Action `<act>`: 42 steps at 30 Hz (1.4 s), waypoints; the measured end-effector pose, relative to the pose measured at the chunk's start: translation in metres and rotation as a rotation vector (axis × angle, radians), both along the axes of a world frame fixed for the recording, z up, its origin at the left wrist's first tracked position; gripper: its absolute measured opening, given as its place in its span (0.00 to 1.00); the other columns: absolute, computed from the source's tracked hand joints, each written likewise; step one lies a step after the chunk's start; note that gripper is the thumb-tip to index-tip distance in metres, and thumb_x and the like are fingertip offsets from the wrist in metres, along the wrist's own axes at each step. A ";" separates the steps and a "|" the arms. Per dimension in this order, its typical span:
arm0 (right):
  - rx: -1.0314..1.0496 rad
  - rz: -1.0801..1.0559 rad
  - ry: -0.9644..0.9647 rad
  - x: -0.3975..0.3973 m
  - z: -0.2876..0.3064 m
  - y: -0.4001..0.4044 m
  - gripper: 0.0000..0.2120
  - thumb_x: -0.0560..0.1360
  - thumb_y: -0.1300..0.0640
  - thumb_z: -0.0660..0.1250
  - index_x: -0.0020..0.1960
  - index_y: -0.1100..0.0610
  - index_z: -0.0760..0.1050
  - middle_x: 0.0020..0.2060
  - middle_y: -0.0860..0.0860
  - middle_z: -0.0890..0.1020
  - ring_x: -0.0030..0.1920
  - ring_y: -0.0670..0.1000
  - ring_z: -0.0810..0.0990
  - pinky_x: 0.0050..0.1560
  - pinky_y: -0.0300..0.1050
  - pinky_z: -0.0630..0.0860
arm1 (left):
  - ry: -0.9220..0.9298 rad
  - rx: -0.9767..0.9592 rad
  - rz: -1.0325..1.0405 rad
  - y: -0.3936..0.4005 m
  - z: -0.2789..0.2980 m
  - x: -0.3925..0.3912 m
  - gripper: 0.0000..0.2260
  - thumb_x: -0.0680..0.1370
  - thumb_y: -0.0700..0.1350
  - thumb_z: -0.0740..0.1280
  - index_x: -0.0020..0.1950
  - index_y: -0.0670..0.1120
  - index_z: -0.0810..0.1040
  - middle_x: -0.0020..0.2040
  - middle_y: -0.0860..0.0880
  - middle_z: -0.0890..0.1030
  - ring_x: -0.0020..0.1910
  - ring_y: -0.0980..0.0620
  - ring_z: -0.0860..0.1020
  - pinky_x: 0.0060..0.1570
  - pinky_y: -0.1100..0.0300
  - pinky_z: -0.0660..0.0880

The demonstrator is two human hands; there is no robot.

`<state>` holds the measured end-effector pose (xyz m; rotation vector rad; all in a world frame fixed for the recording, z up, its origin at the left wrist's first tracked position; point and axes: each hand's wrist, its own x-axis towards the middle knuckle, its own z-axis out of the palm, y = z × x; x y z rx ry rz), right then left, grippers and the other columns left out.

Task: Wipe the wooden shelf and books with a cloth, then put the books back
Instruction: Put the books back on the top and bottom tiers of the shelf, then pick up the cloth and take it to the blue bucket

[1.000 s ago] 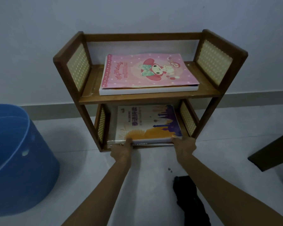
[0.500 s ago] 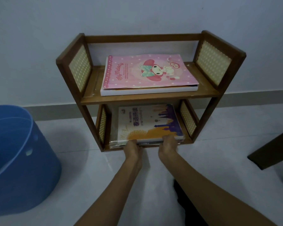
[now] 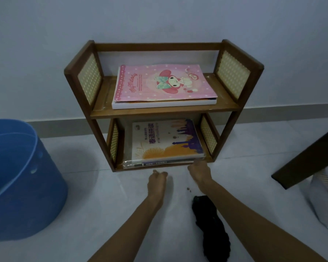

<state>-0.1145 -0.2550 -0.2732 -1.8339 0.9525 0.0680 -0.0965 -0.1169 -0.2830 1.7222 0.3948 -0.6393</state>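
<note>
A small wooden shelf [image 3: 240, 70] with two levels stands on the floor against the wall. A pink cartoon book [image 3: 165, 84] lies flat on its upper level. A white, orange and purple book [image 3: 165, 142] lies on a stack on the lower level. My left hand [image 3: 156, 183] hovers just in front of the shelf's base with loosely curled fingers and holds nothing. My right hand [image 3: 200, 172] is at the front edge of the lower stack, fingers relaxed. A black cloth [image 3: 210, 225] lies on the floor under my right forearm.
A blue plastic tub [image 3: 21, 178] stands on the floor to the left. A dark wooden edge [image 3: 309, 157] juts in at the right, above a white object [image 3: 322, 203]. Small dark specks [image 3: 188, 189] lie on the pale tiled floor.
Both hands have drawn back from the lower stack of books. The left one is off it now; the right one has moved back to the right.
</note>
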 end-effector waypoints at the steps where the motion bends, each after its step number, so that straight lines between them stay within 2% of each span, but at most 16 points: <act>1: -0.090 0.070 0.035 -0.009 0.003 -0.001 0.12 0.77 0.61 0.58 0.60 0.61 0.71 0.55 0.59 0.75 0.54 0.58 0.75 0.48 0.43 0.71 | -0.025 0.054 -0.097 -0.004 0.003 -0.011 0.22 0.76 0.46 0.61 0.68 0.38 0.69 0.61 0.39 0.76 0.59 0.41 0.75 0.60 0.50 0.72; 4: -0.277 0.290 0.139 -0.035 0.015 0.002 0.19 0.78 0.60 0.60 0.67 0.67 0.66 0.64 0.62 0.71 0.64 0.59 0.71 0.60 0.44 0.69 | -0.123 0.171 -0.325 -0.016 0.009 -0.037 0.18 0.76 0.44 0.60 0.64 0.37 0.72 0.61 0.40 0.77 0.58 0.43 0.75 0.58 0.54 0.72; 7: -0.350 0.416 0.236 -0.055 0.017 0.004 0.21 0.77 0.58 0.63 0.67 0.65 0.67 0.66 0.60 0.71 0.65 0.58 0.71 0.62 0.44 0.69 | -0.204 0.178 -0.488 -0.026 0.015 -0.059 0.05 0.77 0.39 0.59 0.45 0.41 0.74 0.46 0.44 0.78 0.42 0.51 0.75 0.45 0.58 0.70; 8: -0.372 0.439 0.257 -0.061 0.015 0.004 0.21 0.77 0.57 0.63 0.67 0.65 0.67 0.65 0.60 0.71 0.65 0.58 0.71 0.63 0.45 0.69 | -0.214 0.180 -0.511 -0.029 0.016 -0.063 0.07 0.78 0.38 0.58 0.42 0.44 0.73 0.42 0.49 0.76 0.40 0.55 0.73 0.44 0.61 0.68; 10: -0.410 0.437 0.307 -0.073 0.012 0.005 0.20 0.76 0.54 0.64 0.64 0.63 0.69 0.64 0.61 0.71 0.64 0.58 0.71 0.63 0.48 0.70 | -0.203 0.177 -0.544 -0.033 0.015 -0.073 0.09 0.78 0.36 0.57 0.43 0.46 0.74 0.44 0.54 0.73 0.46 0.56 0.72 0.47 0.64 0.66; 13: -0.460 0.359 0.400 -0.097 0.005 0.005 0.21 0.75 0.52 0.65 0.64 0.61 0.66 0.62 0.60 0.70 0.63 0.59 0.71 0.61 0.51 0.71 | -0.192 0.220 -0.605 -0.039 0.013 -0.088 0.10 0.76 0.34 0.58 0.51 0.42 0.76 0.54 0.43 0.79 0.54 0.47 0.76 0.51 0.59 0.73; 15: -0.408 0.278 0.439 -0.109 -0.003 0.004 0.24 0.74 0.52 0.67 0.65 0.61 0.65 0.62 0.59 0.71 0.62 0.58 0.73 0.60 0.50 0.72 | -0.189 0.236 -0.624 -0.041 0.013 -0.094 0.12 0.75 0.33 0.58 0.54 0.39 0.77 0.55 0.38 0.79 0.54 0.43 0.78 0.46 0.60 0.73; 20: -0.250 0.271 0.343 -0.126 -0.019 -0.001 0.23 0.73 0.51 0.67 0.62 0.64 0.68 0.57 0.58 0.78 0.55 0.56 0.79 0.52 0.46 0.77 | -0.222 0.298 -0.646 -0.044 0.005 -0.094 0.10 0.74 0.34 0.63 0.54 0.43 0.71 0.60 0.39 0.77 0.58 0.43 0.76 0.50 0.61 0.72; 22: -0.245 0.286 0.296 -0.128 -0.022 0.002 0.24 0.72 0.52 0.69 0.61 0.64 0.68 0.56 0.58 0.78 0.54 0.56 0.79 0.50 0.45 0.77 | -0.235 0.335 -0.651 -0.041 0.001 -0.091 0.14 0.74 0.35 0.65 0.60 0.41 0.72 0.62 0.40 0.76 0.60 0.44 0.75 0.54 0.59 0.72; 24: -0.241 0.336 0.273 -0.129 -0.025 0.008 0.25 0.71 0.52 0.71 0.61 0.64 0.67 0.55 0.57 0.77 0.54 0.55 0.78 0.47 0.42 0.74 | -0.282 0.387 -0.673 -0.035 -0.005 -0.089 0.16 0.74 0.37 0.66 0.62 0.38 0.73 0.61 0.41 0.77 0.60 0.45 0.75 0.55 0.59 0.72; 27: -0.204 0.387 0.231 -0.128 -0.025 0.021 0.22 0.69 0.54 0.73 0.56 0.60 0.67 0.51 0.55 0.76 0.51 0.53 0.77 0.44 0.42 0.72 | -0.364 0.423 -0.685 -0.019 -0.012 -0.088 0.10 0.73 0.38 0.68 0.53 0.41 0.75 0.55 0.42 0.79 0.50 0.49 0.77 0.47 0.62 0.71; 31: -0.056 0.307 0.098 -0.120 -0.013 0.031 0.13 0.68 0.63 0.72 0.44 0.56 0.68 0.43 0.51 0.74 0.44 0.51 0.74 0.38 0.39 0.69 | -0.420 0.326 -0.611 0.007 -0.012 -0.080 0.08 0.72 0.36 0.69 0.45 0.44 0.71 0.45 0.46 0.77 0.44 0.52 0.74 0.34 0.69 0.67; 35: 0.037 0.193 -0.072 -0.099 0.018 0.030 0.10 0.65 0.68 0.70 0.36 0.58 0.70 0.37 0.52 0.76 0.43 0.52 0.75 0.37 0.39 0.70 | -0.377 0.116 -0.484 0.027 0.012 -0.058 0.09 0.69 0.40 0.74 0.40 0.44 0.74 0.44 0.42 0.81 0.43 0.48 0.79 0.46 0.55 0.77; 37: 0.064 0.180 -0.127 -0.086 0.039 0.028 0.10 0.65 0.68 0.70 0.38 0.57 0.71 0.38 0.54 0.78 0.44 0.53 0.76 0.39 0.41 0.72 | -0.345 0.010 -0.481 0.035 0.034 -0.044 0.10 0.68 0.39 0.75 0.37 0.45 0.74 0.40 0.44 0.82 0.43 0.49 0.80 0.46 0.55 0.78; 39: 0.122 0.237 -0.161 -0.074 0.064 0.027 0.12 0.66 0.69 0.70 0.45 0.57 0.75 0.43 0.54 0.79 0.48 0.54 0.78 0.43 0.41 0.75 | -0.348 -0.059 -0.498 0.040 0.058 -0.033 0.10 0.69 0.38 0.74 0.37 0.44 0.73 0.36 0.47 0.78 0.39 0.51 0.78 0.42 0.60 0.76; 42: 0.120 0.390 -0.155 -0.057 0.101 0.024 0.14 0.69 0.68 0.70 0.54 0.64 0.79 0.47 0.58 0.81 0.48 0.53 0.78 0.44 0.41 0.73 | -0.371 -0.134 -0.480 0.046 0.097 -0.023 0.08 0.71 0.39 0.73 0.45 0.40 0.75 0.40 0.46 0.80 0.40 0.55 0.79 0.37 0.68 0.76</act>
